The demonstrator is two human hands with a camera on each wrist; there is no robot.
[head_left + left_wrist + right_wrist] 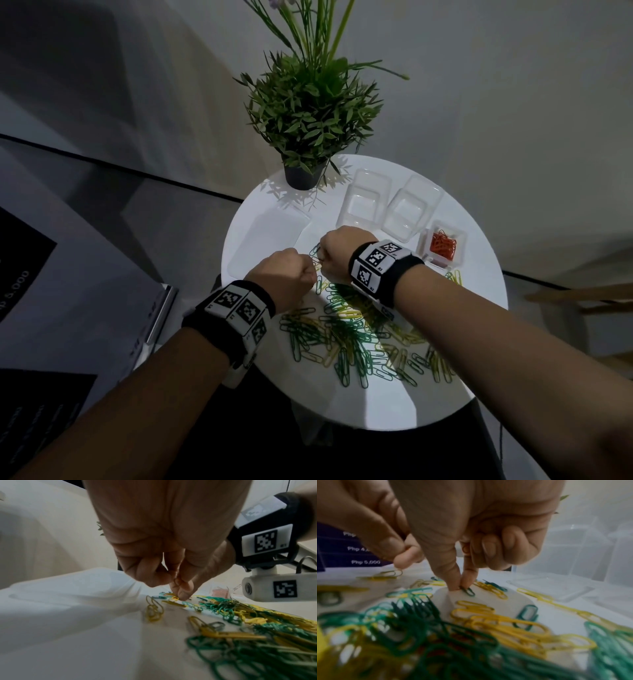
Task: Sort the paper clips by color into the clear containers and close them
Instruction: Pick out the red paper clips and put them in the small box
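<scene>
The round white table is small, and its near rim curves just under the person's forearms. A wide scatter of green and yellow paper clips covers the half of it nearest the person. Using the potted plant at the far edge as a marker: two clear containers stand open just to its right, a smaller clear box holding orange clips sits farther right near the rim, and a flat clear lid lies in front of the plant to the left. Bare tabletop shows only in a narrow strip between the clip pile and those containers, and both fists work right there.

Both arms reach in from the near side, wrists banded with black straps carrying printed markers. The left hand is knuckles-up with fingers curled; in its wrist view the fingertips pinch together at the far end of the pile, but what they grip is too small and blurred to name. The right hand sits almost touching it, in front of the plant. In the right wrist view, thumb and forefinger are pressed together on a dark green clip lying on the table, the other fingers folded into the palm, where an orange clip peeks out.
</scene>
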